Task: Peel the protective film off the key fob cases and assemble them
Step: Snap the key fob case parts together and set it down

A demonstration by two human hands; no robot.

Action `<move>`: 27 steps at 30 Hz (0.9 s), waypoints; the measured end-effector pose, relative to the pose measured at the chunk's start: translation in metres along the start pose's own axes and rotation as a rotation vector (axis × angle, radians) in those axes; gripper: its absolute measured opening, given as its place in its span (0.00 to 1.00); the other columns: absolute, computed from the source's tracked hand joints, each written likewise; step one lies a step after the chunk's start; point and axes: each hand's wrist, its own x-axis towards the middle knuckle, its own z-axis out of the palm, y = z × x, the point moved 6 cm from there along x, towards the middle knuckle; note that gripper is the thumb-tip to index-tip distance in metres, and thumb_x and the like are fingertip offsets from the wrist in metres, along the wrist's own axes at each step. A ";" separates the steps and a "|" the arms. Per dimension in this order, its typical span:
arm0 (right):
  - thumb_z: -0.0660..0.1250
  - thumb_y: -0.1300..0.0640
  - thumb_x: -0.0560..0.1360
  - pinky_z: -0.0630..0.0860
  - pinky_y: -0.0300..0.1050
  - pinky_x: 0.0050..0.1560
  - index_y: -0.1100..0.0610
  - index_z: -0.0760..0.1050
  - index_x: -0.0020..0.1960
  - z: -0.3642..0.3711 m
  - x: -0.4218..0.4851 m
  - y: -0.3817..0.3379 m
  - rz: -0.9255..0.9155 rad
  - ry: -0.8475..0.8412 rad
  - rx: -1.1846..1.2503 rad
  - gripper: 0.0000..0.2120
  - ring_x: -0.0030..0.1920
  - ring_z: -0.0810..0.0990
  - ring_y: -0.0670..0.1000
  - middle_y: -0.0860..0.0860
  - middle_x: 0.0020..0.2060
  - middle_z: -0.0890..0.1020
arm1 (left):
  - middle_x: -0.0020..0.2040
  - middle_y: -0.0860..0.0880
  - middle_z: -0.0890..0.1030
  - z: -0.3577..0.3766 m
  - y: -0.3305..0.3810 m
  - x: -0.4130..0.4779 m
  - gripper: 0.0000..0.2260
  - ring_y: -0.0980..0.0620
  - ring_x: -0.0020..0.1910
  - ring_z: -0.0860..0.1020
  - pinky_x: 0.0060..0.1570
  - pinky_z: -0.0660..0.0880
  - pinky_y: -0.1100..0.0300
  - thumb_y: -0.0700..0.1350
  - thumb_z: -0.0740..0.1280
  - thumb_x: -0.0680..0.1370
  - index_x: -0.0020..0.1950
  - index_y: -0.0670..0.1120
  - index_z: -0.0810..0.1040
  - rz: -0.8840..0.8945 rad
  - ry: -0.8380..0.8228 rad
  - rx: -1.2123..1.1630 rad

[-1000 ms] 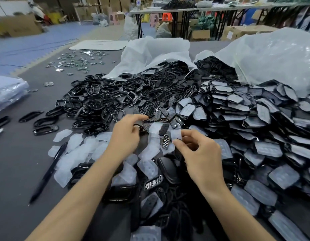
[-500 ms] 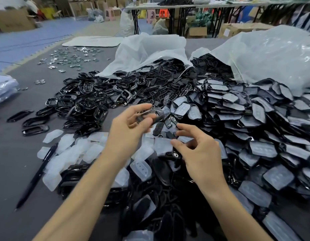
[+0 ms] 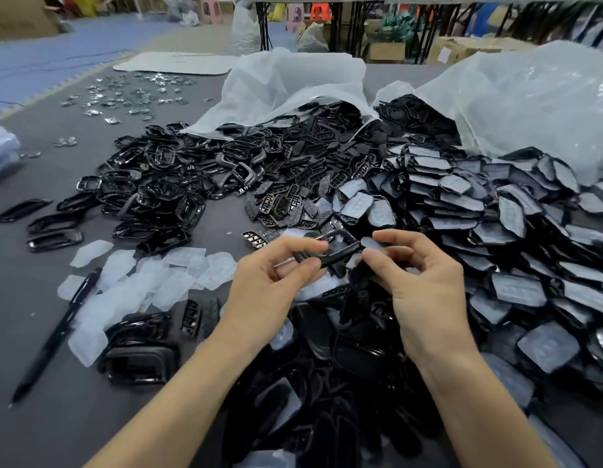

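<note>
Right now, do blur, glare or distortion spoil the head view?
Head view: left hand, right hand and case frame sharp; pen at left soft; far table legs lean from lens distortion; mild glare on right plastic bag; lighting even.

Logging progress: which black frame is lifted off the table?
The frame pinched between the left hand and right hand; all the others lie on the table.

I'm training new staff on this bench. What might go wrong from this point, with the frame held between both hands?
1. The left hand holds the black frame by fingertips only, while the right hand pinches what looks like pale film at its end. A sharp pull might flick the frame into the heap of black parts below.
2. Peeled films lie loose against the parts and may get mixed in.
</note>
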 end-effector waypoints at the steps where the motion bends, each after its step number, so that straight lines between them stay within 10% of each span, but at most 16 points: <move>1: 0.75 0.63 0.69 0.79 0.51 0.49 0.47 0.83 0.41 0.000 0.000 0.001 0.020 0.001 0.030 0.10 0.38 0.79 0.52 0.45 0.31 0.79 | 0.44 0.44 0.85 -0.001 -0.001 0.000 0.11 0.52 0.44 0.83 0.48 0.78 0.65 0.31 0.66 0.76 0.45 0.46 0.84 0.002 0.008 0.007; 9: 0.72 0.64 0.71 0.72 0.32 0.28 0.52 0.82 0.36 0.010 -0.005 -0.002 0.039 -0.051 0.128 0.09 0.27 0.75 0.43 0.47 0.30 0.81 | 0.48 0.55 0.83 0.006 0.010 -0.007 0.07 0.59 0.49 0.81 0.46 0.74 0.71 0.44 0.71 0.71 0.48 0.49 0.84 0.228 -0.051 0.344; 13: 0.72 0.64 0.72 0.76 0.33 0.32 0.54 0.82 0.37 0.013 -0.007 -0.006 0.011 -0.069 0.129 0.07 0.28 0.78 0.43 0.47 0.30 0.82 | 0.47 0.57 0.82 0.008 0.011 -0.007 0.07 0.62 0.47 0.80 0.46 0.73 0.71 0.43 0.71 0.71 0.46 0.53 0.83 0.239 -0.057 0.364; 20: 0.70 0.67 0.71 0.79 0.35 0.41 0.55 0.82 0.37 0.023 -0.010 -0.006 0.035 -0.195 0.203 0.09 0.36 0.82 0.46 0.50 0.33 0.82 | 0.44 0.45 0.83 -0.003 0.006 -0.005 0.04 0.38 0.45 0.80 0.48 0.77 0.40 0.45 0.70 0.72 0.43 0.54 0.83 0.163 0.048 0.305; 27: 0.70 0.66 0.73 0.79 0.37 0.41 0.52 0.82 0.37 0.028 -0.013 -0.007 0.014 -0.268 0.044 0.12 0.37 0.82 0.47 0.48 0.32 0.82 | 0.41 0.50 0.83 -0.007 0.004 -0.003 0.07 0.49 0.42 0.83 0.50 0.80 0.50 0.37 0.70 0.75 0.45 0.49 0.83 0.142 0.072 0.223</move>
